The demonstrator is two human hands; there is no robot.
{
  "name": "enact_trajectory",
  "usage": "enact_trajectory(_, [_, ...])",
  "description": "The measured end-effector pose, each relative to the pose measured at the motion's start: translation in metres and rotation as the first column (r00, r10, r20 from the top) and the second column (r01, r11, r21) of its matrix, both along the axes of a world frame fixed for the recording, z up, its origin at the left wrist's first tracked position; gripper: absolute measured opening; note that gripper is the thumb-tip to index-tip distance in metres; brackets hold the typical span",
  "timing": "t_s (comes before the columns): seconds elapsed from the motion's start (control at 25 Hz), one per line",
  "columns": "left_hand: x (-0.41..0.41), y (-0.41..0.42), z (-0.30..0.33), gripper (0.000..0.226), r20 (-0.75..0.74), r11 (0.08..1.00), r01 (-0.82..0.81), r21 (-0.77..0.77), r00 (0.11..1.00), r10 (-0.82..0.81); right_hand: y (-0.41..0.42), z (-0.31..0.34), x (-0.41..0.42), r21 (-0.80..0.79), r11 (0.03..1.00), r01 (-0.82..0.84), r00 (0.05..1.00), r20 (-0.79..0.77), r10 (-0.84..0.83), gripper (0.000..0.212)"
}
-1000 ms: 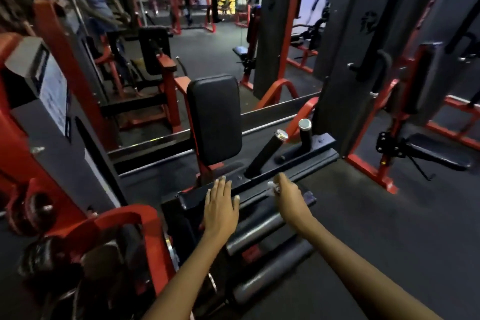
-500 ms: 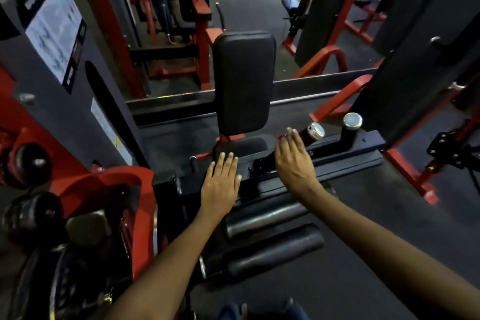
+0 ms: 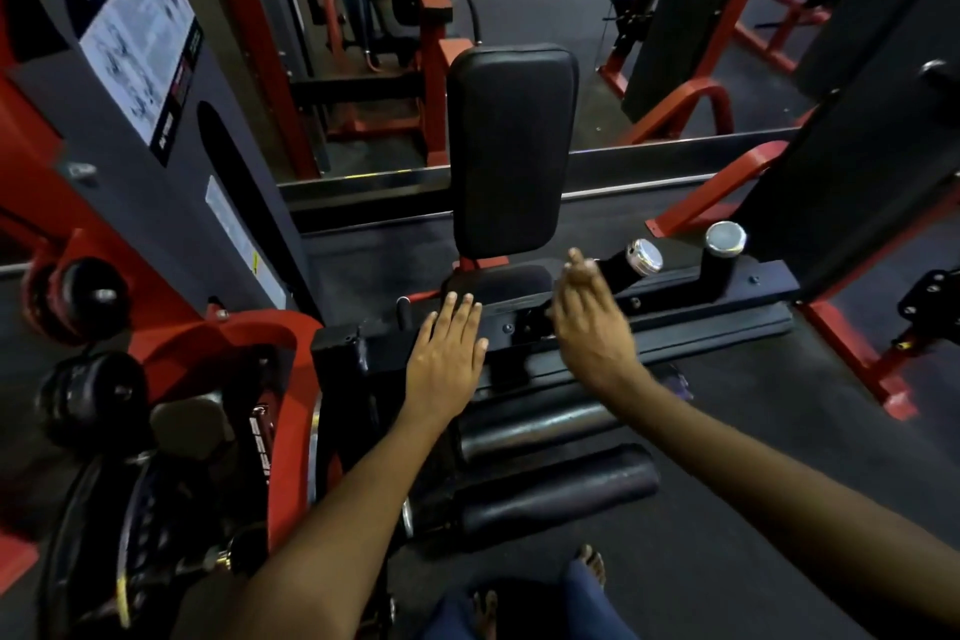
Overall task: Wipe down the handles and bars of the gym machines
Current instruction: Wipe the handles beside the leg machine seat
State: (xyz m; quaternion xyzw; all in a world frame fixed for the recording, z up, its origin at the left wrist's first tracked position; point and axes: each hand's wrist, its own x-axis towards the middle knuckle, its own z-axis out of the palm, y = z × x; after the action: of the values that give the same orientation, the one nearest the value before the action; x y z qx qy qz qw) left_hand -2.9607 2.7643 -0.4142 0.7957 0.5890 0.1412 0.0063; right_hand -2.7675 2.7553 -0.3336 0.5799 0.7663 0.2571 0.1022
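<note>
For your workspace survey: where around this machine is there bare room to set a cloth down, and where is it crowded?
Bare dark floor lies right of the foam rollers, below the black base bar. It is crowded around the left hand, right hand and capped handles.

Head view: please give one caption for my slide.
Left hand flat on the machine frame; right hand reaching toward the chrome-capped handle.

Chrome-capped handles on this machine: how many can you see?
2. One chrome-capped handle angles up just past the right hand; the other stands upright to its right. Others may be hidden.
</note>
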Motion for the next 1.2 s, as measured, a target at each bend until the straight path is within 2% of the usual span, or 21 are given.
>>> enact_trajectory(0.08, [0.000,0.002,-0.001,0.053,-0.004,1.000,-0.004,0.016,1.000,0.004,0.000,-0.042,-0.024,-0.205,0.961,-0.187,0.982,-0.054,0.180,0.052])
enact_trajectory(0.16, [-0.001,0.002,-0.003,0.053,-0.003,1.000,-0.005,0.024,1.000,0.005,-0.001,-0.041,-0.028,-0.239,0.949,-0.204,0.978,-0.081,0.190,0.054])
enact_trajectory(0.2, [0.000,0.001,-0.004,0.053,-0.010,0.999,-0.001,0.035,1.000,0.001,0.001,-0.021,-0.022,-0.221,0.969,-0.109,0.992,-0.082,0.093,0.052])
enact_trajectory(0.24, [-0.001,0.002,-0.005,0.053,-0.021,0.999,0.000,0.047,1.000,0.001,0.006,-0.008,-0.013,-0.114,0.992,-0.056,0.992,-0.121,0.042,0.051])
enact_trajectory(0.32, [-0.001,0.005,-0.004,0.053,-0.017,0.998,-0.002,0.056,1.000,0.003,0.012,-0.003,0.009,0.207,0.975,-0.076,0.962,-0.242,0.127,0.050])
enact_trajectory(0.36, [-0.001,0.005,-0.004,0.053,-0.017,0.998,-0.003,0.057,1.000,0.004,0.010,-0.008,0.012,0.253,0.960,-0.120,0.958,-0.225,0.179,0.050])
enact_trajectory(0.48, [0.000,0.001,-0.002,0.053,-0.024,0.998,-0.008,0.055,1.000,0.009,-0.013,-0.054,0.000,0.084,0.927,-0.365,0.911,-0.174,0.374,0.050])
enact_trajectory(0.52, [0.000,0.001,-0.002,0.054,-0.020,0.998,-0.007,0.054,1.000,0.008,-0.021,-0.067,-0.001,0.066,0.915,-0.399,0.878,-0.258,0.402,0.049])
enact_trajectory(0.56, [-0.001,0.001,-0.003,0.054,-0.017,0.998,-0.010,0.054,1.000,0.010,-0.030,-0.073,0.001,0.086,0.915,-0.394,0.813,-0.431,0.390,0.047])
enact_trajectory(0.6, [-0.001,0.000,-0.003,0.053,-0.015,0.998,-0.009,0.055,1.000,0.010,-0.039,-0.070,0.003,0.095,0.948,-0.304,0.680,-0.676,0.286,0.044])
enact_trajectory(0.64, [-0.001,0.000,-0.004,0.053,-0.018,0.998,-0.006,0.057,1.000,0.007,-0.046,-0.065,0.006,0.052,0.991,-0.120,0.394,-0.914,0.095,0.038])
enact_trajectory(0.68, [0.000,0.001,-0.004,0.053,-0.021,0.998,-0.003,0.058,1.000,0.005,-0.046,-0.055,0.009,-0.045,0.992,0.121,0.011,-0.999,-0.047,0.031])
enact_trajectory(0.72, [0.000,0.001,-0.003,0.053,-0.020,0.998,-0.003,0.058,1.000,0.004,-0.040,-0.048,0.015,-0.177,0.931,0.320,-0.339,-0.939,-0.062,0.026])
enact_trajectory(0.76, [0.000,0.001,-0.003,0.053,-0.016,0.998,-0.004,0.058,1.000,0.005,-0.031,-0.040,0.018,-0.280,0.877,0.390,-0.531,-0.847,-0.034,0.024])
enact_trajectory(0.8, [0.000,0.001,-0.003,0.053,-0.015,0.998,-0.007,0.057,1.000,0.008,-0.021,-0.036,0.017,-0.327,0.878,0.349,-0.621,-0.783,-0.045,0.027])
enact_trajectory(0.84, [0.001,0.001,-0.003,0.053,-0.019,0.998,-0.009,0.056,1.000,0.010,-0.013,-0.032,0.008,-0.351,0.901,0.255,-0.628,-0.769,-0.122,0.029])
enact_trajectory(0.92, [0.001,0.001,-0.002,0.053,-0.025,0.998,-0.010,0.057,1.000,0.012,-0.011,-0.028,-0.019,-0.371,0.927,0.058,-0.567,-0.776,-0.275,0.033])
enact_trajectory(0.96, [0.001,0.001,-0.002,0.053,-0.025,0.998,-0.008,0.056,1.000,0.010,-0.013,-0.029,-0.032,-0.366,0.929,0.064,-0.560,-0.783,-0.270,0.034])
enact_trajectory(1.08, [0.000,0.001,-0.003,0.053,-0.024,0.998,-0.007,0.057,1.000,0.008,-0.013,0.007,-0.016,-0.389,0.919,0.055,-0.778,-0.593,-0.205,0.030])
enact_trajectory(1.16, [0.000,0.001,-0.003,0.054,-0.032,0.998,-0.002,0.055,0.999,0.004,0.000,0.031,0.017,-0.300,0.950,0.087,-0.940,-0.340,-0.021,0.036])
enact_trajectory(1.2, [0.000,0.002,-0.004,0.053,-0.033,0.998,-0.003,0.061,0.999,0.005,0.005,0.039,0.028,-0.262,0.953,0.150,-0.955,-0.288,0.071,0.035])
